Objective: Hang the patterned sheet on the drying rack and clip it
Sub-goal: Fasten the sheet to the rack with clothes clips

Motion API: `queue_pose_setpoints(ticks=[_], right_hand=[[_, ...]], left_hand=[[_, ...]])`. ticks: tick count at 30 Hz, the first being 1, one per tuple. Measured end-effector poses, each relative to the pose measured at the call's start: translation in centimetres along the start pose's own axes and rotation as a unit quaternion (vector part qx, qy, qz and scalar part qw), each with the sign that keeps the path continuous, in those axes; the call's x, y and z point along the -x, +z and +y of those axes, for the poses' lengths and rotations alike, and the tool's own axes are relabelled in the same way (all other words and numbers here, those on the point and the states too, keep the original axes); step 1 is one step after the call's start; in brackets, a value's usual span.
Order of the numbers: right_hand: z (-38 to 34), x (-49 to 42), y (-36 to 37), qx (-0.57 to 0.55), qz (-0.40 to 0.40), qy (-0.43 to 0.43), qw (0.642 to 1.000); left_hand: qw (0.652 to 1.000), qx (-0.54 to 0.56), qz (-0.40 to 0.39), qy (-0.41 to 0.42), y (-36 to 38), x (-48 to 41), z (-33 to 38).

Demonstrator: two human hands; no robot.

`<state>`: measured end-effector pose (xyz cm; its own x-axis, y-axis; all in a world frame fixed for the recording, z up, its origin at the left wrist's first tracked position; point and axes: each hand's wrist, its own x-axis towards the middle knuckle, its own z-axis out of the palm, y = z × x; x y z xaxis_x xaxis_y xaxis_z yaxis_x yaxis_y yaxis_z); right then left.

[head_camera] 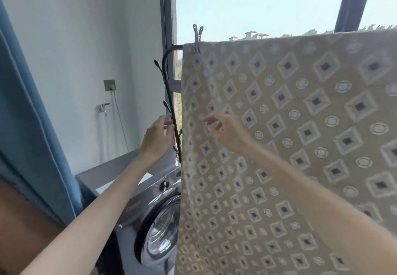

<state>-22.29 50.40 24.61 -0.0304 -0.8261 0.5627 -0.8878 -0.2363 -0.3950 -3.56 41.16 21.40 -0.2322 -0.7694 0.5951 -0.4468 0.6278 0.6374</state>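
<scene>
Head view: left grip (158, 137) fingers loosely curled at rack (169, 94) post, blurred, cannot tell if holding it. Right grip (227, 131) fingers apart and slack, in front of patterned sheet (300, 145). Sheet draped over rack's top bar, metal clip (197, 40) on its upper left corner. Washing machine (159, 221) below.

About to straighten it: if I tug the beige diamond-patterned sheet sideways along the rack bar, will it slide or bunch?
Likely floppy: the beige diamond-patterned sheet hangs limp over the black metal rack bar. Near the silver metal clip pinning its upper corner it would probably bunch rather than slide. No other clip shows, so the rest may slip.
</scene>
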Motion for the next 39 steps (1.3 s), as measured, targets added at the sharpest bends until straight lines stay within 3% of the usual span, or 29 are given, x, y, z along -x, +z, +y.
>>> queue_pose_setpoints(ticks=[8,16,22,31,39], right_hand=[[3.9,-5.8,9.2,0.0,-0.088,0.02,0.996],[8.8,-11.0,17.1,0.005,-0.108,0.057,0.993],[11.5,-13.1,22.1,0.037,-0.063,0.052,0.996],[14.1,-15.4,29.0,0.076,0.009,0.028,0.997],[15.1,-17.6,32.4,0.116,0.07,0.063,0.989]], left_hand=[[0.998,0.004,-0.038,-0.051,3.9,-5.6,-9.9],[0.99,0.012,-0.089,-0.112,8.7,-9.6,-19.3],[0.973,0.019,-0.157,-0.17,13.4,-11.2,-26.5],[0.918,0.036,-0.311,-0.242,21.1,-13.8,-33.9],[0.9,0.066,-0.35,-0.252,25.9,-14.1,-36.9]])
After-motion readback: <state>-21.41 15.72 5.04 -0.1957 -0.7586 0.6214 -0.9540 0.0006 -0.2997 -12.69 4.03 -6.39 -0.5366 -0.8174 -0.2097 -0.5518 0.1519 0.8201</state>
